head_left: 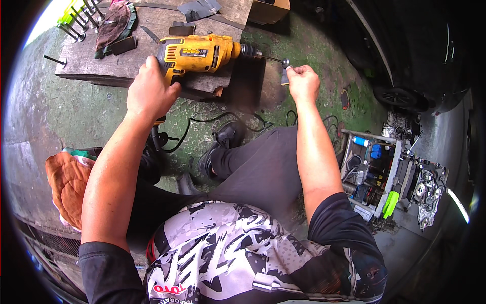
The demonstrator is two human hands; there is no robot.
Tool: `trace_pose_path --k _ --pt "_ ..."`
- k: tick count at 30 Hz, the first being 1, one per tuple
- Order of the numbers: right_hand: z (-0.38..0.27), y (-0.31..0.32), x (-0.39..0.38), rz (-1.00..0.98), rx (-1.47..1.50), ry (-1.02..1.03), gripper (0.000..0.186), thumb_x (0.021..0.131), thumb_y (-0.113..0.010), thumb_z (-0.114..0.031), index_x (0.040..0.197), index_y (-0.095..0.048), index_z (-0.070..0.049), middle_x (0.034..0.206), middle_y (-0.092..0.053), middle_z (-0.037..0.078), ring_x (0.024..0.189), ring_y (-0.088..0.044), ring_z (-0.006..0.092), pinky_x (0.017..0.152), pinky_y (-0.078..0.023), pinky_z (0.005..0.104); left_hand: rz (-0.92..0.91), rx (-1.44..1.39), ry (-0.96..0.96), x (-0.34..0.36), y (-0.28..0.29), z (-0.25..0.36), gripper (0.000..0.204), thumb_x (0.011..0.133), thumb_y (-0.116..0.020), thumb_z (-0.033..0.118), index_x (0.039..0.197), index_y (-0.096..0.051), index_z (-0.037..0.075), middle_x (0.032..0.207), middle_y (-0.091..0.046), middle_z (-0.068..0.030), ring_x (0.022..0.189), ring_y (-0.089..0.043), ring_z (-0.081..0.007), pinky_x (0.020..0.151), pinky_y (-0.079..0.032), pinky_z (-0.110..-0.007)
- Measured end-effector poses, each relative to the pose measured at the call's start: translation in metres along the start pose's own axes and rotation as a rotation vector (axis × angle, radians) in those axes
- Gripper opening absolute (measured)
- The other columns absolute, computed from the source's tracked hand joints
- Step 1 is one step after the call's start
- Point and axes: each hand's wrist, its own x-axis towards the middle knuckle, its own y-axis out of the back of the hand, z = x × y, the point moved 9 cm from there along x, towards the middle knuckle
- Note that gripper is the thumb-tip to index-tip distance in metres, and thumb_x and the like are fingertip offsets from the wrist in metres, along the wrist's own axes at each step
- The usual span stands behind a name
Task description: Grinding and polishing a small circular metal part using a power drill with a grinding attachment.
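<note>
Two-handed at upper centre, gripping yellow drill [200, 53] with left hand [152, 86] and pinching dark strip [284, 77] by head of chucked valve [286, 63] with right hand [305, 83], apparently mid-clean, with other valves [81, 37] standing upper left, can't tell if finished or waiting.

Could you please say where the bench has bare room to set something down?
Bare wood shows on the bench near its front edge, between the lone valve and the left hand. The far left is crowded with valves and a cloth.
</note>
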Motion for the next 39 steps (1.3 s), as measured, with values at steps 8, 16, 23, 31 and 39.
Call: trace_pose_path --k 8,16,23,31,39 --pt "-0.013 -0.012 -0.005 -0.115 0.035 0.07 0.025 0.081 -0.078 -0.032 0.083 -0.072 -0.008 0.081 -0.074 0.013 0.078 -0.072 0.0275 0.075 -0.055 0.0393 0.02 0.02 -0.013 0.001 0.0 -0.002 0.051 0.077 -0.071 0.026 0.108 -0.043 -0.003 0.109 -0.06 -0.0322 0.106 -0.06 -0.049 0.092 -0.049 -0.052" --pt "-0.014 -0.015 -0.002 -0.062 -0.01 0.047 0.027 0.083 -0.077 -0.033 0.085 -0.073 -0.007 0.079 -0.074 0.011 0.076 -0.071 0.0236 0.073 -0.054 0.0373 0.015 0.016 -0.005 0.001 0.0 -0.002 0.051 0.076 -0.071 0.026 0.108 -0.043 -0.003 0.109 -0.06 -0.0317 0.106 -0.06 -0.0487 0.091 -0.049 -0.052" --pt "-0.012 -0.013 -0.002 -0.047 0.002 0.013 0.027 0.081 -0.078 -0.034 0.086 -0.073 -0.007 0.081 -0.074 0.011 0.078 -0.071 0.0242 0.074 -0.054 0.0377 0.013 0.005 -0.009 0.0 0.0 -0.001 0.05 0.076 -0.071 0.025 0.108 -0.044 -0.003 0.11 -0.06 -0.0316 0.107 -0.059 -0.0487 0.092 -0.049 -0.052" --pt "-0.011 -0.013 0.0 -0.038 0.014 0.002 0.028 0.08 -0.078 -0.033 0.086 -0.074 -0.007 0.081 -0.074 0.011 0.077 -0.072 0.024 0.074 -0.054 0.0377 0.013 0.006 -0.01 0.0 0.002 0.0 0.05 0.076 -0.071 0.025 0.108 -0.044 -0.003 0.109 -0.06 -0.0321 0.106 -0.06 -0.0488 0.092 -0.049 -0.052" --pt "-0.011 -0.013 0.0 -0.04 0.03 -0.001 0.028 0.08 -0.078 -0.034 0.086 -0.074 -0.007 0.081 -0.074 0.011 0.077 -0.071 0.0239 0.074 -0.054 0.0373 0.014 0.009 -0.008 0.0 0.001 -0.001 0.05 0.076 -0.071 0.025 0.107 -0.044 -0.003 0.109 -0.06 -0.0325 0.106 -0.06 -0.0493 0.091 -0.049 -0.052"
